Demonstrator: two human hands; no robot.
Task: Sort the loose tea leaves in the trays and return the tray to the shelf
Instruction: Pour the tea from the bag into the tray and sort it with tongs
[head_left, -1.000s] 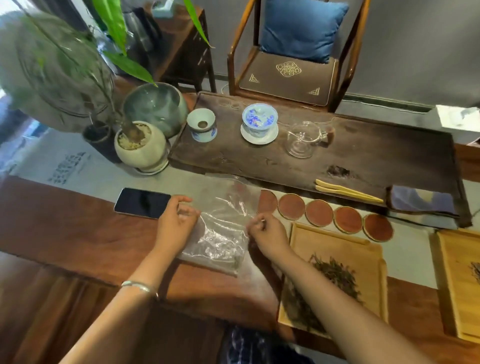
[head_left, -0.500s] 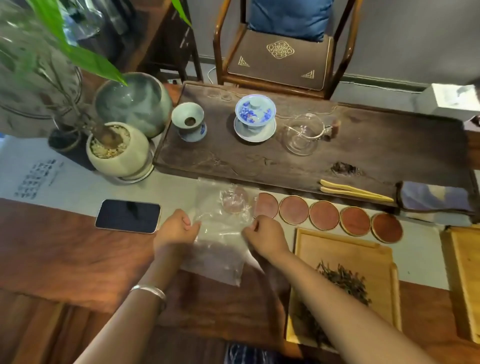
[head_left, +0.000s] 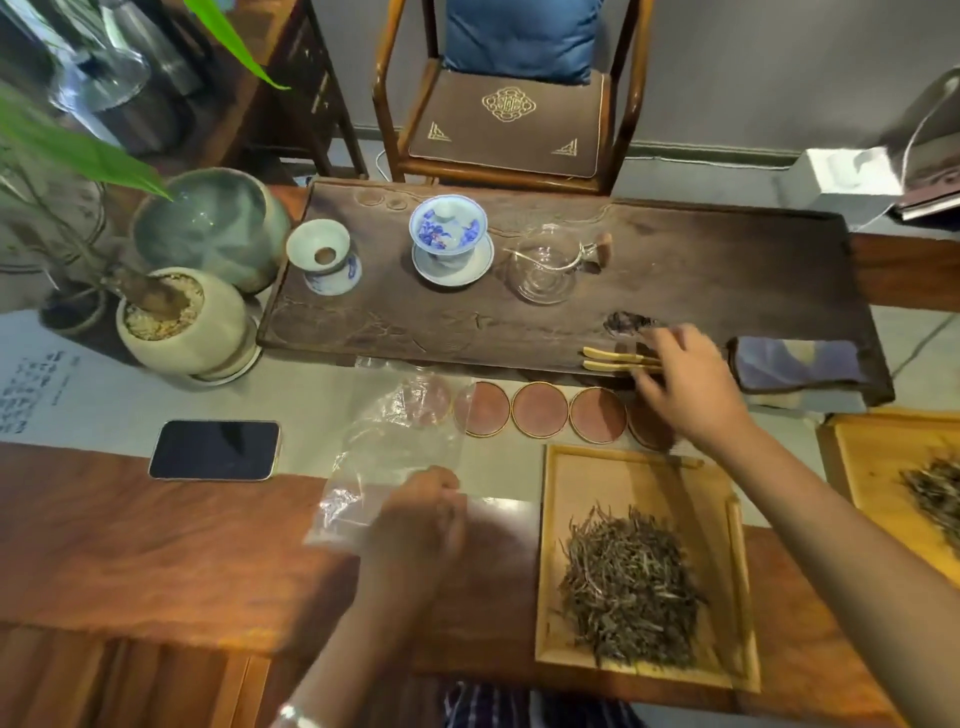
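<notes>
From the head camera, the left hand rests on the near edge of a clear plastic bag lying on the table; its fingers curl over the plastic, though whether they actually pinch it cannot be told. The right hand reaches over a row of round coasters with fingers spread and blurred, its fingertips at a pair of bamboo tongs on the dark tea board. It has no clear hold on them. Just right of the bag sits a wooden tray with a heap of loose tea leaves in its near half. A second tray with leaves lies at the right edge. A phone lies left of the bag.
</notes>
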